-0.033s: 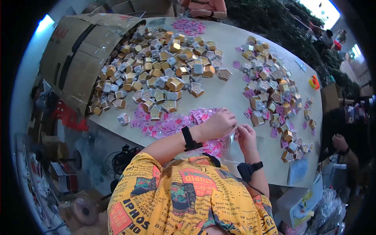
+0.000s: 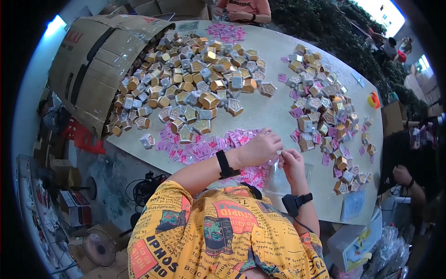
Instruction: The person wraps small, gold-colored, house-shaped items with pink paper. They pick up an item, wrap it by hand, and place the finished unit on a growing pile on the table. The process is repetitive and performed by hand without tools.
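Left hand (image 2: 263,149) and right hand (image 2: 292,162) nearly meet over tabletop (image 2: 265,111) near edge. Fingertips close; can't tell if either grip is clamped on anything. Clear film (image 2: 278,180) just below, near edge. Pink packets (image 2: 197,152): 2 piles, near/far edges, plus strays. Gold boxes (image 2: 234,107): 2 heaps, left/right, uncountable. 1 carton (image 2: 88,69), left edge.

Left hand (image 2: 261,148) and right hand (image 2: 292,163) face each other at close quarters, digits bent.
The left forearm (image 2: 197,177) slants inward from the lower left, back of the hand uppermost; the right forearm (image 2: 308,217) stands steeper, its hand slightly nearer the lower edge.
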`<state>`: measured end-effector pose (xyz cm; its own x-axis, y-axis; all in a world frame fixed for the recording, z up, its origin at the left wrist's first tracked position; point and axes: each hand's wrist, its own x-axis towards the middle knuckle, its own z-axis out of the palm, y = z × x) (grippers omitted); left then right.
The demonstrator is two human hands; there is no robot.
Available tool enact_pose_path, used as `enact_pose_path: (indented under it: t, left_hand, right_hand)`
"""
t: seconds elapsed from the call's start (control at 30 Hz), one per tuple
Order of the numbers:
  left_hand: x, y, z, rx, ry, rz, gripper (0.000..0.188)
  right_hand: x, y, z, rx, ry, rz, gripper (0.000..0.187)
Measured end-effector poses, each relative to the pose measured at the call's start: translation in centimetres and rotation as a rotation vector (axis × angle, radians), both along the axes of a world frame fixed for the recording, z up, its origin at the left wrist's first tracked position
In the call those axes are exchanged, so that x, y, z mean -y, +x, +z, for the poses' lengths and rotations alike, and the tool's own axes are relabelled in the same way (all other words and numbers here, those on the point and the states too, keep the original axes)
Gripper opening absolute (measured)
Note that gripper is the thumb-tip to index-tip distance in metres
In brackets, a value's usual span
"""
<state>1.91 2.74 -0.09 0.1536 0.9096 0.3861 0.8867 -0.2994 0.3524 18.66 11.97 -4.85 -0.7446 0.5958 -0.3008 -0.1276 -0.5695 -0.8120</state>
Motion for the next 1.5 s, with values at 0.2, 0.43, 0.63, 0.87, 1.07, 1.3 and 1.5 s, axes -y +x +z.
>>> enact_pose_path:
  t: [0.2, 0.43, 0.63, 0.87, 1.07, 1.3, 1.5]
  left_hand:
    - [-0.2, -1.0, -0.1, -0.279, 0.088, -0.086, 0.02]
    - [-1.5, -1.5, -3.1, -0.022, -0.039, -0.025, 0.007]
    - [-3.0, -3.7, -7.2, 0.811, -0.563, 0.092, 0.013]
    - [-5.9, -8.5, -9.2, 0.517, -0.652, 0.272, 0.022]
    - [-5.6, -16.7, -16.0, -0.415, -0.356, 0.603, 0.021]
    - [-5.3, -16.2, -13.4, -0.152, -0.314, 0.631, 0.022]
    - [-6.9, -11.9, -6.1, 1.894, -0.388, 0.622, 0.034]
  right_hand:
    - [-0.7, -0.1, 0.5, 0.116, -0.008, 0.128, 0.006]
    - [-1.1, -1.1, 0.2, 0.348, 0.356, 0.194, 0.007]
    - [-0.8, -2.9, 0.7, 0.428, 1.669, 0.25, 0.008]
    - [-1.9, -4.0, -1.8, 0.528, 1.668, 0.226, 0.012]
    - [-3.3, -3.3, -1.2, 0.467, 1.505, 0.122, 0.011]
    - [-3.3, -2.6, -0.5, 0.461, 1.355, 0.024, 0.004]
    - [-4.7, -5.4, 2.0, 0.426, 1.225, -0.016, 0.004]
